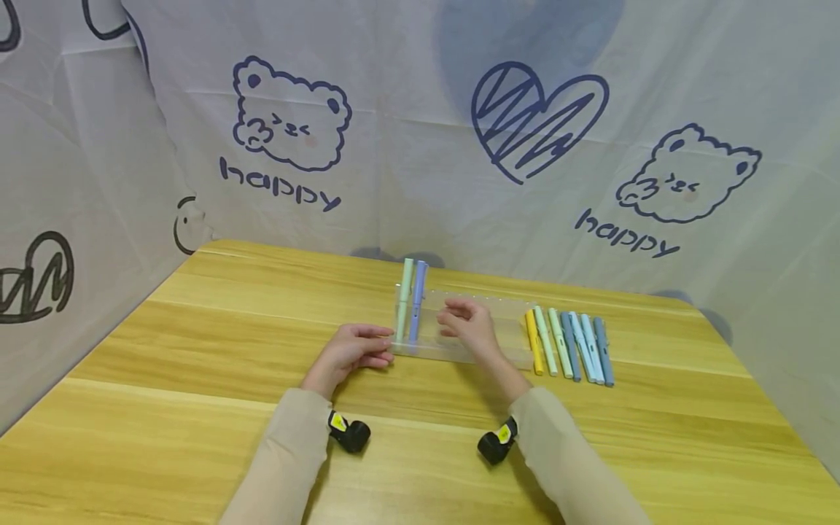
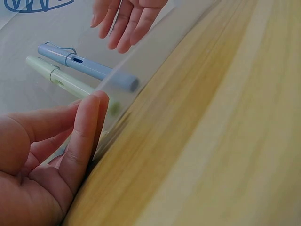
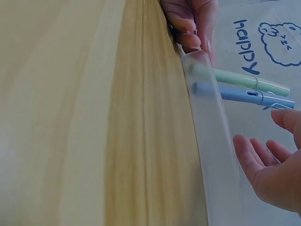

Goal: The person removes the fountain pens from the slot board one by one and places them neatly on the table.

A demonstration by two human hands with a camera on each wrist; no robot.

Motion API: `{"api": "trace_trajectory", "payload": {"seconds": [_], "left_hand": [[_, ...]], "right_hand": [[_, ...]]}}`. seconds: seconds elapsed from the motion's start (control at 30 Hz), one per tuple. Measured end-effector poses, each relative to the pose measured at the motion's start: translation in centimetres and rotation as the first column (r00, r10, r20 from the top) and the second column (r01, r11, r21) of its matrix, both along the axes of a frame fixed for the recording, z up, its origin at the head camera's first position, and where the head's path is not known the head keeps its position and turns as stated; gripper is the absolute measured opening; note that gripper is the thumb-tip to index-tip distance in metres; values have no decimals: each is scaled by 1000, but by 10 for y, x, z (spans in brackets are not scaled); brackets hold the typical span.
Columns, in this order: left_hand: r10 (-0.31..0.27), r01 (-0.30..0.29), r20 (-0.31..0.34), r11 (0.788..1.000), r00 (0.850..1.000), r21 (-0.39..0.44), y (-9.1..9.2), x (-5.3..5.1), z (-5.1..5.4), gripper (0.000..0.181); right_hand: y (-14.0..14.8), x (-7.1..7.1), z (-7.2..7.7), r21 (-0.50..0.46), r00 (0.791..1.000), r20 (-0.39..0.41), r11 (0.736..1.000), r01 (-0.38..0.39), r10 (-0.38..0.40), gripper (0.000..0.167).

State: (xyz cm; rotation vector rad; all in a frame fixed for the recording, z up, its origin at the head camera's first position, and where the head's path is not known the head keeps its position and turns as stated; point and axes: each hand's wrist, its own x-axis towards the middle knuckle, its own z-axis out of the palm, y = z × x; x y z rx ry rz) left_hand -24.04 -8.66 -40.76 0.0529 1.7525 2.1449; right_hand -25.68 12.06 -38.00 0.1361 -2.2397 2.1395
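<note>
A clear plastic pen stand [image 1: 453, 354] sits near the middle of the table. In its left end a pale green pen [image 1: 405, 295] and a periwinkle-blue pen [image 1: 417, 299] lean side by side, their lower ends behind the front lip [image 3: 207, 117]. My left hand [image 1: 354, 346] pinches the stand's front left corner between thumb and fingers. Over the stand, right of the blue pen, hovers my right hand [image 1: 471, 324]; its fingers are loosely bent with nothing between them, as the right wrist view also shows.
Right of the stand lies a row of several pens: a yellow pen [image 1: 534, 343] at its left end, then green and blue ones, with a dark blue pen [image 1: 604, 351] at the far right. A printed curtain [image 1: 420, 182] hangs behind the wooden table [image 1: 197, 350].
</note>
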Motion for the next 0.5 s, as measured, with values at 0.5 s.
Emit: {"api": "trace_trajectory", "payload": {"seconds": [0.5], "left_hand": [[2,-2,3,1000,1000,6,1,-1,-1,35]], "right_hand": [[-16,-5,-4,-26,1000,7,1000,-14,14,36]]}}
